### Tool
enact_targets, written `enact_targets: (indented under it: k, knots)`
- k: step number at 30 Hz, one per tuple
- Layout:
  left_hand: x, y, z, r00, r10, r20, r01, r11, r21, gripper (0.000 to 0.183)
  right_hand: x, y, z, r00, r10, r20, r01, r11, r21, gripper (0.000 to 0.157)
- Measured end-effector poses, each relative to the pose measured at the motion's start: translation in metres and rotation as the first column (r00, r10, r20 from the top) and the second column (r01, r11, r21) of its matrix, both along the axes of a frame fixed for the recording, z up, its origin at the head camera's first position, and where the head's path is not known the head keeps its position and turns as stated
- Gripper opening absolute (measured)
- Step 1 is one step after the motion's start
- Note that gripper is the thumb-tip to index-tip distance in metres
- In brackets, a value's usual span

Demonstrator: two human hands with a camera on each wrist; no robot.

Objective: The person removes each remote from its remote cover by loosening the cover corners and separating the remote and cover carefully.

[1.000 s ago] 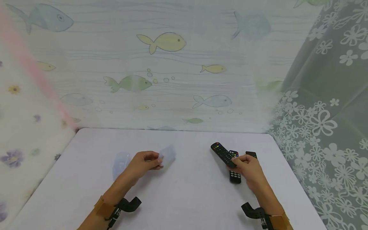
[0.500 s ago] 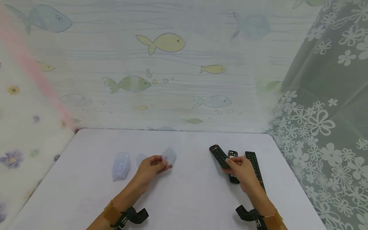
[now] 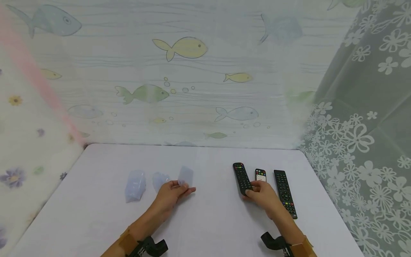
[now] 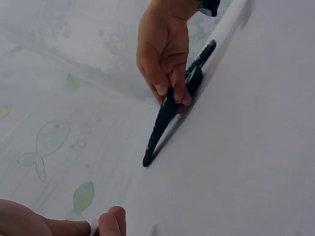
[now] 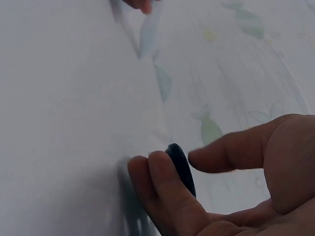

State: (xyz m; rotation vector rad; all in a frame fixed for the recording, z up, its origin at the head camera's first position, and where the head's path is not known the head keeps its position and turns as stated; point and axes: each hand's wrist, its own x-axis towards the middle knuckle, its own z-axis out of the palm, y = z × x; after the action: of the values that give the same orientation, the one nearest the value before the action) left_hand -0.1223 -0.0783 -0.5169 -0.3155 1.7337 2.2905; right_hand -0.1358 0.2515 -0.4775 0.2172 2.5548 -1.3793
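My left hand [image 3: 168,200] pinches a clear, bluish plastic bag [image 3: 185,175] that stands up from its fingertips. In the left wrist view only the fingers of this hand [image 4: 64,226] show, at the lower left. On the right, my right hand [image 3: 263,196] holds the near end of a black remote control [image 3: 242,176] between thumb and fingers. Seen from the left wrist, that remote slants down with its far end at or close to the table. A second remote control [image 3: 260,175], partly hidden by the right hand, and a longer black remote control [image 3: 285,192] lie to its right.
Two more clear plastic bags [image 3: 135,185], [image 3: 160,180] lie left of centre on the white table [image 3: 212,221]. A fish-patterned curtain [image 3: 205,89] hangs behind the table's back edge. Flowered cloths flank both sides, including a grey one [image 3: 369,142].
My left hand has shifted right and nearer with its bag, uncovering the bags on the table. My right hand has moved left and nearer, turning its remote straighter and exposing the long remote.
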Motion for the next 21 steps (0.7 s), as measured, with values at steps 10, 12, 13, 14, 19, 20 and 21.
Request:
enact_targets:
  k: [10, 12, 13, 14, 19, 20, 21]
  knots:
    - [0.004, -0.004, -0.009, 0.995, -0.070, 0.069, 0.071, 0.997, -0.008, 0.026, 0.003, -0.010, -0.004, 0.995, 0.084, -0.051, -0.070, 0.972, 0.223, 0.074]
    - [0.005, -0.006, -0.010, 0.993, -0.099, 0.071, 0.100, 0.995, -0.021, 0.025, 0.003, -0.011, -0.003, 0.993, 0.102, -0.061, -0.082, 0.960, 0.268, 0.074]
    - [0.006, -0.007, -0.011, 0.991, -0.114, 0.063, 0.116, 0.993, -0.030, 0.026, 0.003, -0.011, -0.002, 0.992, 0.112, -0.064, -0.088, 0.952, 0.292, 0.073]
    - [0.006, -0.008, -0.012, 0.991, -0.125, 0.054, 0.127, 0.991, -0.034, 0.028, 0.003, -0.011, -0.002, 0.990, 0.122, -0.068, -0.095, 0.945, 0.313, 0.072]
    - [0.006, -0.015, -0.012, 0.981, -0.192, -0.015, 0.190, 0.977, -0.097, 0.046, 0.001, -0.013, -0.003, 0.987, 0.139, -0.078, -0.100, 0.923, 0.371, 0.064]
    - [0.006, -0.017, -0.010, 0.978, -0.208, -0.020, 0.204, 0.971, -0.126, 0.048, 0.002, -0.013, -0.004, 0.987, 0.138, -0.082, -0.098, 0.923, 0.373, 0.062]
    - [0.006, -0.019, -0.007, 0.974, -0.227, -0.026, 0.220, 0.962, -0.163, 0.050, 0.002, -0.014, -0.003, 0.987, 0.137, -0.085, -0.096, 0.922, 0.375, 0.060]
